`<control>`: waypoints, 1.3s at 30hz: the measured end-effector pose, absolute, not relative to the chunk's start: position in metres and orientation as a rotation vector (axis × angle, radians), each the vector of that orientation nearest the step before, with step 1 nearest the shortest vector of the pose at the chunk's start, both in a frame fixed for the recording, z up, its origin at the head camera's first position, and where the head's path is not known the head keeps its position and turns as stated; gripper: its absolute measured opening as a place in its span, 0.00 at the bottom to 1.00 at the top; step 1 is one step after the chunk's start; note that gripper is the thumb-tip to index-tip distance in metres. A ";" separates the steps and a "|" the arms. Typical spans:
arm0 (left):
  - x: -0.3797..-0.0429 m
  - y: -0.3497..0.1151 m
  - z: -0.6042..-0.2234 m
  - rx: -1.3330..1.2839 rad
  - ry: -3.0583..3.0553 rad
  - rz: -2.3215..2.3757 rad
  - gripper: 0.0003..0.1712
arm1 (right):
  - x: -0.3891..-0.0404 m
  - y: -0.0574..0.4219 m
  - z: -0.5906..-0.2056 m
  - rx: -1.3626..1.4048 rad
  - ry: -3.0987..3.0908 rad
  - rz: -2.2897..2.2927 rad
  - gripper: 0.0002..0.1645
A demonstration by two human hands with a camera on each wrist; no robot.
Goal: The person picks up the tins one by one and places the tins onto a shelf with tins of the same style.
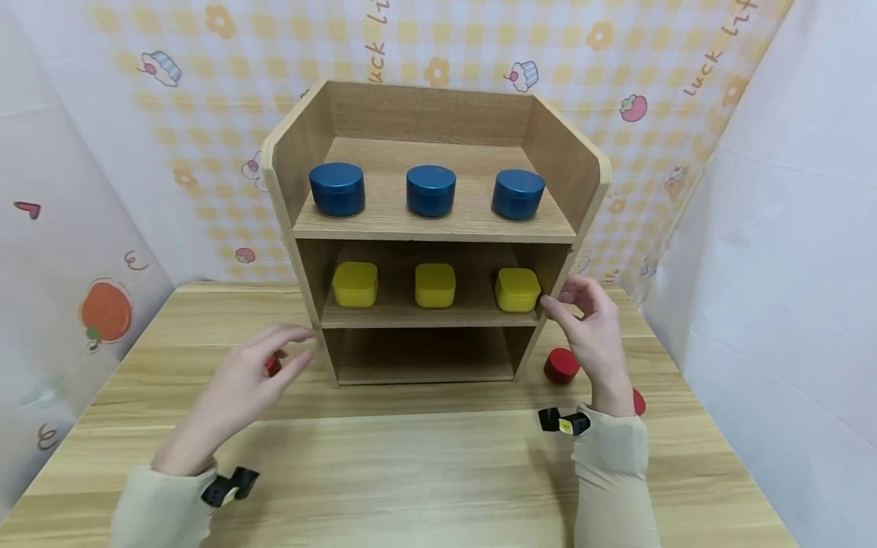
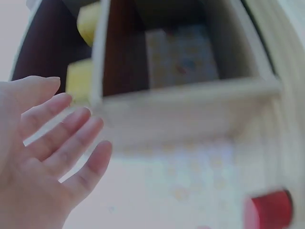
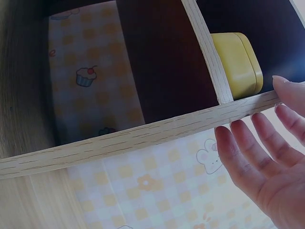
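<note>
A three-level wooden shelf (image 1: 425, 237) stands upright on the table. On its middle level sit a left yellow box (image 1: 355, 285), a middle yellow box (image 1: 435, 286) and a right yellow box (image 1: 518, 290). My left hand (image 1: 247, 388) is beside the shelf's left panel, empty, with fingers spread and gently bent. At the right panel is my right hand (image 1: 591, 335): its thumb lies by the front edge near the right yellow box, the other fingertips along the panel's outer face. In the right wrist view those fingers (image 3: 252, 167) are loosely bent.
On the top level stand three round blue tins (image 1: 430, 190). A red tin (image 1: 562, 366) sits on the table right of the shelf, with another red tin (image 1: 639, 402) partly behind my right wrist. Something red (image 1: 274, 364) shows behind my left hand. Patterned cloth (image 1: 438, 46) hangs behind.
</note>
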State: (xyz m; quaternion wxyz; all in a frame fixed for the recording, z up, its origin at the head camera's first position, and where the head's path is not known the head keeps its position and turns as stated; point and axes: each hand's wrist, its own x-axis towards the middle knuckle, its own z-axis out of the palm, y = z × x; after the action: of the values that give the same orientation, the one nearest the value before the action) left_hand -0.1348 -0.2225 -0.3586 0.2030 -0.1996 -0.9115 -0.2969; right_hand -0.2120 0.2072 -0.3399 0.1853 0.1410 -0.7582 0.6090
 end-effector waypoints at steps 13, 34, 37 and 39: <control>-0.147 -0.288 -0.400 -0.238 -2.776 -0.876 0.25 | -0.222 0.213 -0.352 0.395 -2.131 1.709 0.20; -0.183 -0.312 -0.431 -0.177 -3.101 -0.922 0.39 | -0.222 0.212 -0.353 0.421 -2.120 1.712 0.20; -0.184 -0.311 -0.431 -0.153 -3.120 -0.943 0.43 | -0.222 0.213 -0.353 0.420 -2.124 1.708 0.19; -0.184 -0.311 -0.432 -0.138 -3.124 -0.951 0.45 | -0.223 0.214 -0.354 0.415 -2.126 1.707 0.19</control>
State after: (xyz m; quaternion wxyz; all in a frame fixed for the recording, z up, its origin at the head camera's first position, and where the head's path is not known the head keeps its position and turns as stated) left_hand -0.1839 -0.3109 -0.4319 -0.0636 -0.0421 -0.9538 -0.2905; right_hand -0.2227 0.2138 -0.3536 0.1908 0.1479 -0.7567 0.6076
